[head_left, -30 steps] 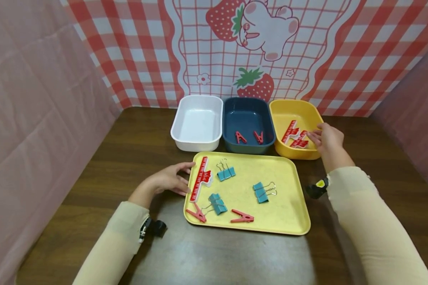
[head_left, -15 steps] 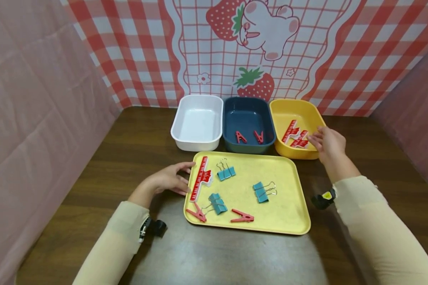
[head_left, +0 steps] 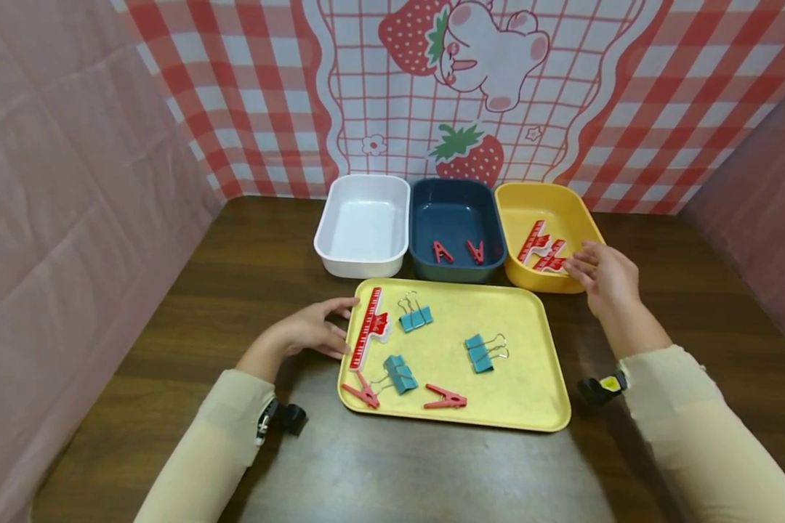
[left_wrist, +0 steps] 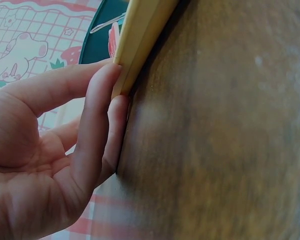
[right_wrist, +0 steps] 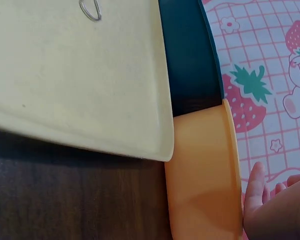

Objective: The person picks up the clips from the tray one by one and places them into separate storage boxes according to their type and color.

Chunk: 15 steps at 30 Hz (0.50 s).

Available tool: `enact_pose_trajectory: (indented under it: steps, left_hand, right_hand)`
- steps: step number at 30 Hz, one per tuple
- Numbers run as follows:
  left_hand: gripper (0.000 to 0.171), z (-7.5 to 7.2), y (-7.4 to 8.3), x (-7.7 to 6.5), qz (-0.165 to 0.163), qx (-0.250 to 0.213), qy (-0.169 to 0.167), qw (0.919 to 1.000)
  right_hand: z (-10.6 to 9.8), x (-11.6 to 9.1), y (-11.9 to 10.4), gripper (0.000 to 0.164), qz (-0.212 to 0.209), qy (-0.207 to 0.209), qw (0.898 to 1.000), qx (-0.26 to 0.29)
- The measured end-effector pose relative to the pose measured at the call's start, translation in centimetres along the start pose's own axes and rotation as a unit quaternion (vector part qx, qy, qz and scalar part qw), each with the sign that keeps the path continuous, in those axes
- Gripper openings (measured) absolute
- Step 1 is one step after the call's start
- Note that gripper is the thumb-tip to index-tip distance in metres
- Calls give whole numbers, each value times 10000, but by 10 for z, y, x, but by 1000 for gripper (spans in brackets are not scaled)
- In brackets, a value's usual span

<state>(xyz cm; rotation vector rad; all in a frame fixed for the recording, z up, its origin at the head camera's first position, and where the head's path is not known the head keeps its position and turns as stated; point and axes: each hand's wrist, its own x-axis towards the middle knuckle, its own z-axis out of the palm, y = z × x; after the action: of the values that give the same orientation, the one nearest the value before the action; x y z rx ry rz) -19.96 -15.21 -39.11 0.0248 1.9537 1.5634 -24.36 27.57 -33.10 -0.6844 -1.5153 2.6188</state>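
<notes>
My left hand (head_left: 314,328) touches the left rim of a yellow tray (head_left: 520,312) with loosely bent fingers; the left wrist view has its fingertips (left_wrist: 119,67) against the tray's edge. On the tray lie a long red-and-white clip (head_left: 366,330), a teal binder clip (head_left: 416,319), two more like it, and two pink clothespins, one (head_left: 445,397) near the front rim. Over the right rim of the yellow bin (head_left: 552,200) hovers my right hand (head_left: 611,283), fingers loosely extended and holding nothing visible. Two red-and-white clips (head_left: 532,242) lie inside that bin, beside the fingers.
Left of the yellow bin stand a navy bin (head_left: 454,211) with two pink clothespins (head_left: 474,252) and a white bin (head_left: 363,225). Behind them hangs a checked backdrop (head_left: 262,102). The bins touch or nearly touch, close behind the tray on the wooden table (head_left: 190,319).
My right hand has drifted slightly right and back toward me, away from the red-and-white clips in the yellow bin. The left hand and the tray have stayed in place.
</notes>
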Motion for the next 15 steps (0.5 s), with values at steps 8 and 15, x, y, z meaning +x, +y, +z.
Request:
enact_pose_trajectory:
  steps: [8,15]
  left_hand:
    - [83,0,0,0,16,30,-13,10000]
    - [83,0,0,0,11,17,-14,10000]
  right_hand:
    - [-4,-10,3,17,-176,-513,9985,-96]
    - [-4,-16,9,10,-233,-791,9966,-67]
